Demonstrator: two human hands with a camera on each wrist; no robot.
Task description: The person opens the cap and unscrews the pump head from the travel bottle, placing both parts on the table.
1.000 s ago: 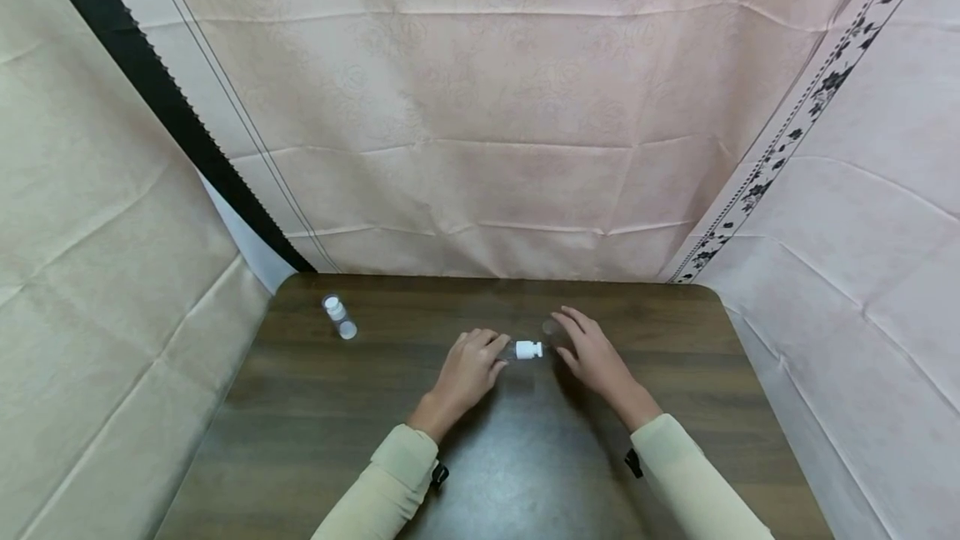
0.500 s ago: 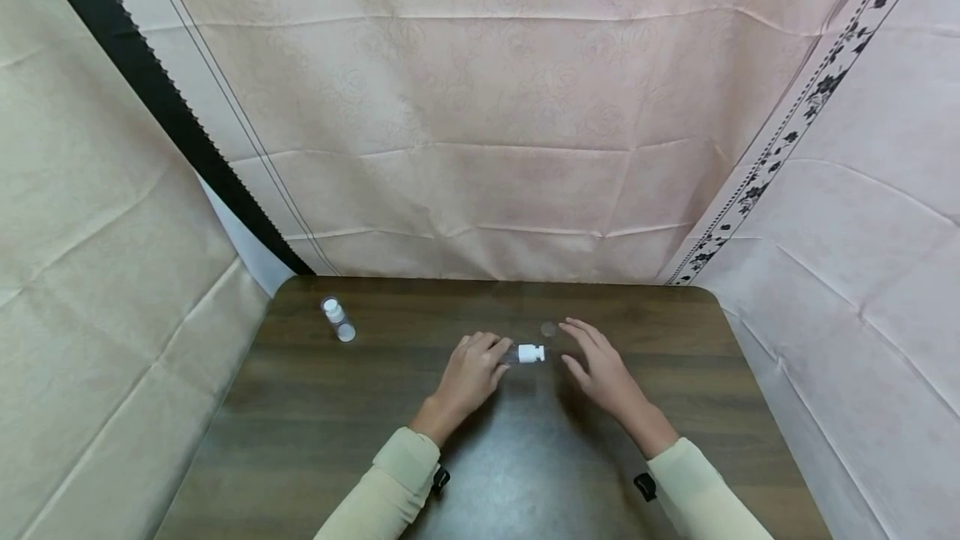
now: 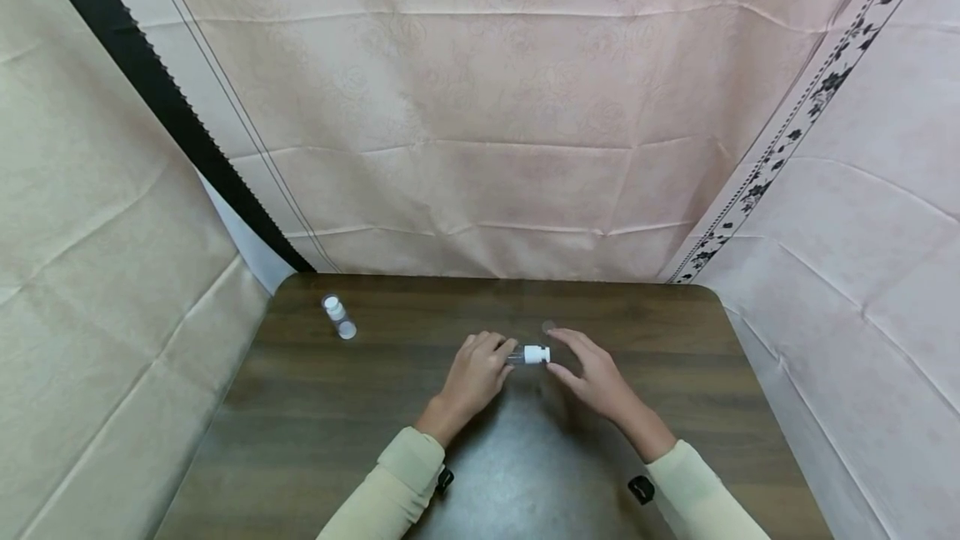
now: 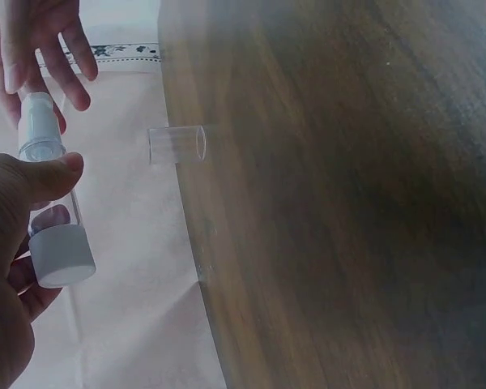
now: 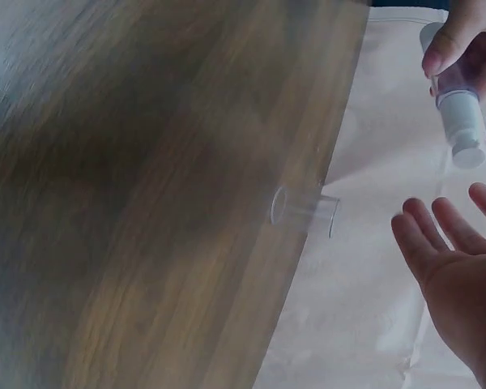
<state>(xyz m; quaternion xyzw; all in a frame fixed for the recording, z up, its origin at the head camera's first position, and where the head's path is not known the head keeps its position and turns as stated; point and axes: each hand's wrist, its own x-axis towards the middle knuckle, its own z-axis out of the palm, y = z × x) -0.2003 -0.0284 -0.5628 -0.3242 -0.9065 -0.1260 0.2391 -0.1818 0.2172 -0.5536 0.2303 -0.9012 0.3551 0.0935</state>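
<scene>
My left hand [image 3: 474,373] grips a small clear bottle [image 4: 62,255] with a white base and a white pump top, its thumb across the clear body. The bottle lies sideways above the table, its pump top pointing at my right hand [image 3: 596,377]. That hand has its fingers spread and relaxed, with thumb and fingertips right around the pump end and nothing held; the right wrist view shows its palm [image 5: 462,300] beside the bottle's top. Beyond the hands, a clear cylindrical cap [image 5: 305,212] stands on the table.
A second small bottle [image 3: 339,317] with white ends stands at the table's far left. The brown wooden table [image 3: 480,473] ends at a pale cloth backdrop [image 3: 487,148], with cloth hanging on both sides too.
My right hand drew back from beside the clear cap, then moved in toward the pump top. The left hand shifted slightly right with the bottle.
</scene>
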